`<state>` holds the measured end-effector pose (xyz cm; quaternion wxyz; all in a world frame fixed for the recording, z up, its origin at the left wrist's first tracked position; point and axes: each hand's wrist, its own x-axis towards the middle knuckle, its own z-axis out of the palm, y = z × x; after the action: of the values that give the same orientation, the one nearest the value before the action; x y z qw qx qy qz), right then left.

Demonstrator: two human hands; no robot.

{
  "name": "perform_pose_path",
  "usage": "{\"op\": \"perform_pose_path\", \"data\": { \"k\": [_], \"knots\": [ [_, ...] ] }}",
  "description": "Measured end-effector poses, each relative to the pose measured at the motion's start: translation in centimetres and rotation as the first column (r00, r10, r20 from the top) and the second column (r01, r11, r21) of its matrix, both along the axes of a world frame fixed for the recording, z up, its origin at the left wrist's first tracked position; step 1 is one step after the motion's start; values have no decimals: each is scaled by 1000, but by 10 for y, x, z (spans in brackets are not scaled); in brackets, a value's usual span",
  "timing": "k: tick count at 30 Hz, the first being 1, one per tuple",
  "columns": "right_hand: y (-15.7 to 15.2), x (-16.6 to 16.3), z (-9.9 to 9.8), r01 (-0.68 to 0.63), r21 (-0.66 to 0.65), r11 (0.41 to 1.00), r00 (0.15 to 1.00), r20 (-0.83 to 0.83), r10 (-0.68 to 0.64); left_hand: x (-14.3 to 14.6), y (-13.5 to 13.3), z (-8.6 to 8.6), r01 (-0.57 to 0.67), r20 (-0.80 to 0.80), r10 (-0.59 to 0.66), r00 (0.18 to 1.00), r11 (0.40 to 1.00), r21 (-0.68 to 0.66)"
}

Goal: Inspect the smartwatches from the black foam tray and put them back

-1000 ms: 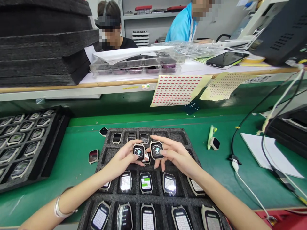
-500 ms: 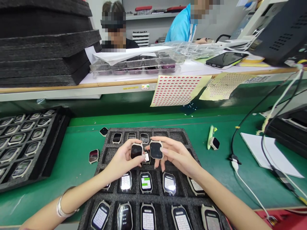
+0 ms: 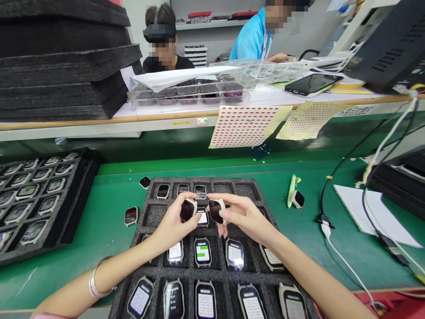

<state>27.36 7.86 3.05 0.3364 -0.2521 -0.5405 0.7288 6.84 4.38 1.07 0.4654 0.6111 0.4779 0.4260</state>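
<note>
The bench [image 3: 116, 186] is green, the tray [image 3: 219, 275] charcoal grey. The held watches [image 3: 215, 209] are cream, black-screened; another watch [image 3: 202, 250] shows green blocks on white. The sheet [image 3: 249, 126] is pale yellow with rows of red arrows.

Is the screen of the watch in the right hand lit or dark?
Dark: the watch in the right hand shows a black face, unlike the lit, green-patched watch in the tray. Whether it's powered off, I cannot tell.

Green surface [image 3: 111, 204] with trays

A dark foam tray [image 3: 219, 275] of watches sits lower centre; more trays [image 3: 73, 190] at left. Two loose watches [image 3: 131, 215] lie between. Right of centre: a pale green tool [image 3: 291, 191], another watch [image 3: 299, 199], cable [image 3: 326, 228], white paper [image 3: 370, 217].
</note>
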Motion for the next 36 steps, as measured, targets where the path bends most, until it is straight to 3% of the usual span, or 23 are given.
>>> {"op": "perform_pose_path", "data": {
  "k": [7, 14, 21, 28, 36],
  "knots": [
    [0, -3, 3, 28, -39, 999, 1000, 3, -28, 1, 6, -20, -59, 36, 59, 998, 998, 14],
    [4, -1, -1, 18, -27, 999, 999, 50, -16, 0, 5, -16, -34, -55, 39, 998, 996, 84],
    [3, -2, -1, 38, -23, 999, 997, 68, -37, 3, 4, -23, -136, 21, 135, 991, 989, 52],
    [4, -1, -1, 40, 2, 999, 995, 90, -40, 3, 2, -14, -31, -24, 32, 999, 998, 52],
    [4, -1, -2, 51, 16, 999, 994, 95, -52, 4, 2, -17, -36, -18, 37, 999, 998, 44]
  ]
}}
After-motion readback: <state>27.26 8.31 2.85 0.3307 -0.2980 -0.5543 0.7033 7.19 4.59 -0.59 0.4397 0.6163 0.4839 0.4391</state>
